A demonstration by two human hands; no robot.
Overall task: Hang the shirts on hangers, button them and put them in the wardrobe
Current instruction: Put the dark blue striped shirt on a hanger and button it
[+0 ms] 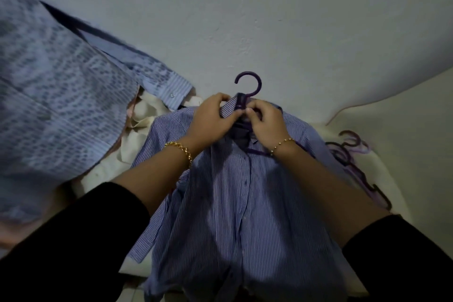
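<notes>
No text in sight
Striped shirt [232, 203] at six o'clock, purple hanger [240, 102] at twelve — no label, brand or number legible.

Pretty dim, bluish cast overall. Soft shadows across the striped shirt [245, 216]. Wide-angle bends the edges hard, and the pale blue shirt [49, 81] on the left shows blotchy moiré.

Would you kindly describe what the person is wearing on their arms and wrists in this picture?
The left black long sleeve and right black long sleeve end near the elbows, forearms bare. A chunky gold chain-link bracelet circles the left wrist, a thin gold beaded bracelet the right. No gloves are worn.
</notes>
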